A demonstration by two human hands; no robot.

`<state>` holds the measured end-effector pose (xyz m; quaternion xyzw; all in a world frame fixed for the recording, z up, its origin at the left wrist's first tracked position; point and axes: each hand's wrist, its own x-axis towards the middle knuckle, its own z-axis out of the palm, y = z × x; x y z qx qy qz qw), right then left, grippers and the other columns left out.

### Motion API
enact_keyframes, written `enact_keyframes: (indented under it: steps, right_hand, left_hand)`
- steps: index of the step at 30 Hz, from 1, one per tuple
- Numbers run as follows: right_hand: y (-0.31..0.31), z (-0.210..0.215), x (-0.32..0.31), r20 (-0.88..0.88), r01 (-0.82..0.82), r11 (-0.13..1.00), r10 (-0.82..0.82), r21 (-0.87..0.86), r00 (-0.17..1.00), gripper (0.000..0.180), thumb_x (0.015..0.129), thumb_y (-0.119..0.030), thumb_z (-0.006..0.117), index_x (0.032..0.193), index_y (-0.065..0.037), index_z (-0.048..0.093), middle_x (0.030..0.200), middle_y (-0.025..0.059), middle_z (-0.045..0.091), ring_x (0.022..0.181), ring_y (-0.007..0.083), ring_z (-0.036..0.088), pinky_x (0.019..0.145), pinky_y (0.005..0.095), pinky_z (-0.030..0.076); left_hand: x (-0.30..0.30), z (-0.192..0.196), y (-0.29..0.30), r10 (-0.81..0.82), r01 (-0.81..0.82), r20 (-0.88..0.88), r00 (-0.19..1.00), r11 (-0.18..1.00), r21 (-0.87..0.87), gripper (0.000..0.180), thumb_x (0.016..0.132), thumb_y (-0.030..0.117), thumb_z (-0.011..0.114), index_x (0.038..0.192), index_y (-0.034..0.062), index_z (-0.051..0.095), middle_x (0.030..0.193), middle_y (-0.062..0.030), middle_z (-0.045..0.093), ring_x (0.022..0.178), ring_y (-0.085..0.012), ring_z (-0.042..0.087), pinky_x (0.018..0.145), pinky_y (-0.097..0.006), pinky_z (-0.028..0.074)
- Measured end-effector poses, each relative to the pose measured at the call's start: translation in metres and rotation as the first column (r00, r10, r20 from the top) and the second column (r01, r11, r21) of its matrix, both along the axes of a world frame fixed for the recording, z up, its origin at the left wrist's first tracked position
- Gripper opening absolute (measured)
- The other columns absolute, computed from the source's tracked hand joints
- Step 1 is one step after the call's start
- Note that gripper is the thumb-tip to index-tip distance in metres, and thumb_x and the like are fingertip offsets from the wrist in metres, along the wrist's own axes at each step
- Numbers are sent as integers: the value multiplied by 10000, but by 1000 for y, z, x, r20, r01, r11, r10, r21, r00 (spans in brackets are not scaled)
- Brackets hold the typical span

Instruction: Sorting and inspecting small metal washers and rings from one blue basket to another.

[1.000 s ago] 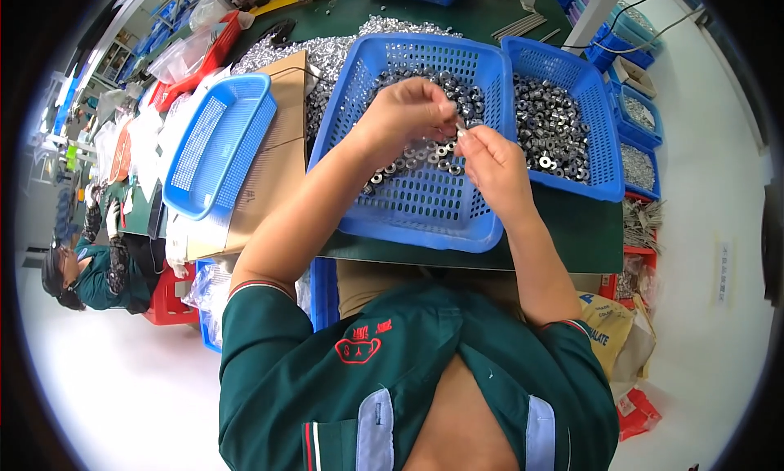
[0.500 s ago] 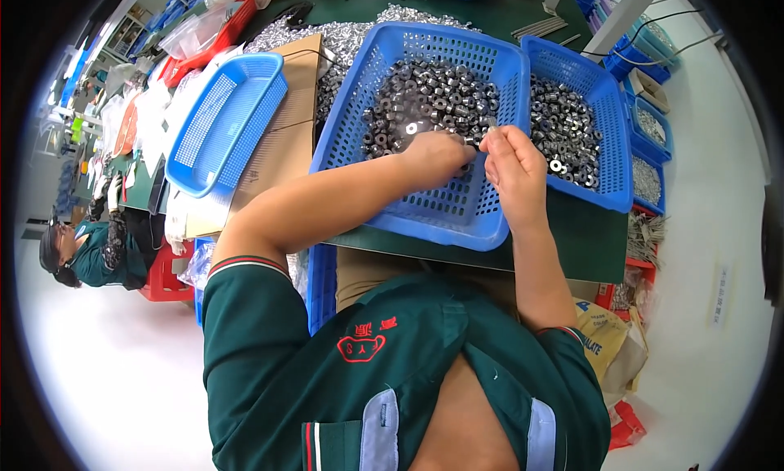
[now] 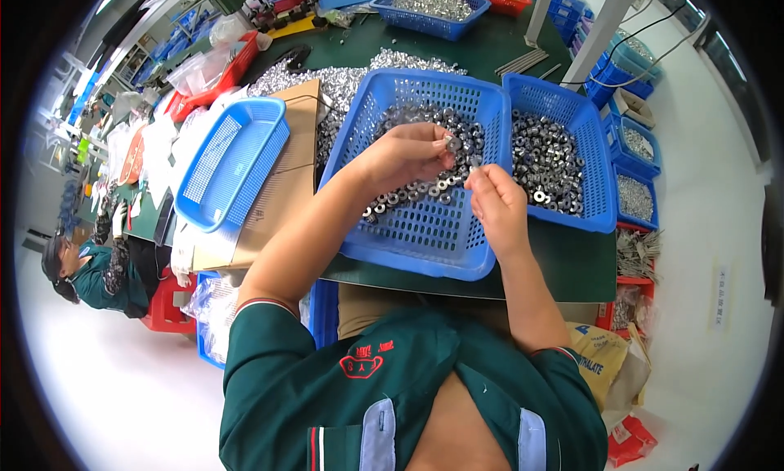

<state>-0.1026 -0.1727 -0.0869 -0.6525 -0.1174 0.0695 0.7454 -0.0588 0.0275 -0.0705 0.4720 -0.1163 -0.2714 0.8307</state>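
overhead, both hands meet above a blue basket [image 3: 408, 250] of small metal rings [image 3: 408, 195]. left hand [image 3: 406, 154] pinches one ring [image 3: 452, 142]; right hand [image 3: 496, 200] pinches a tiny metal piece [image 3: 475, 161] just beside it.

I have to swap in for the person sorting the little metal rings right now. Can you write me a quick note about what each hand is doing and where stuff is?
Left hand: over the front blue basket, fingertips pinching a small metal ring.
Right hand: beside it, pinching another small part, too small to identify.
Ring pile fills the basket's far half; near half is bare.
Second basket to the right also holds rings.
Empty blue basket sits left on cardboard.
Done: unclear. Left: many rings remain.
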Motion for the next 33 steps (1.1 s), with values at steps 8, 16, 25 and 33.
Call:
enact_keyframes:
  steps: [8, 16, 25, 33]
  right_hand:
    - [4, 8, -1, 125, 35, 974, -6, -226, 992, 226, 940, -187, 549, 829, 4, 595, 597, -18, 496, 565, 41, 423, 498, 245, 348]
    - [8, 4, 1, 218, 81, 946, -11, -313, 976, 217, 922, -183, 562, 834, 12, 598, 580, 69, 536, 517, 124, 478, 492, 295, 375]
    - [16, 3, 0, 778, 540, 649, 131, -536, 614, 174, 842, -146, 625, 730, -82, 509, 546, 102, 531, 526, 307, 576, 467, 419, 419]
    - [7, 5, -1, 499, 293, 815, -6, -500, 866, 234, 903, -204, 590, 746, -35, 552, 573, 84, 571, 495, 242, 549, 475, 356, 389]
  left_hand:
    - [-11, 11, -7, 2, -19, 91, 996, 983, 182, 228, 868, 96, 577, 1068, -10, 550, 860, -81, 623, 717, -75, 533, 594, -189, 383]
    - [-14, 12, -3, 11, -95, 238, 971, 934, 345, 202, 909, 150, 603, 1053, 8, 602, 855, -24, 622, 757, -84, 588, 673, -196, 468]
    - [-9, 8, 3, -52, -49, 206, 977, 889, 456, 248, 919, 286, 610, 851, 48, 595, 629, 7, 547, 526, -44, 434, 481, -193, 317]
    - [-10, 12, -1, -119, -9, 256, 959, 894, 447, 237, 929, 234, 594, 1017, 15, 613, 740, -3, 590, 630, -49, 496, 542, -186, 351]
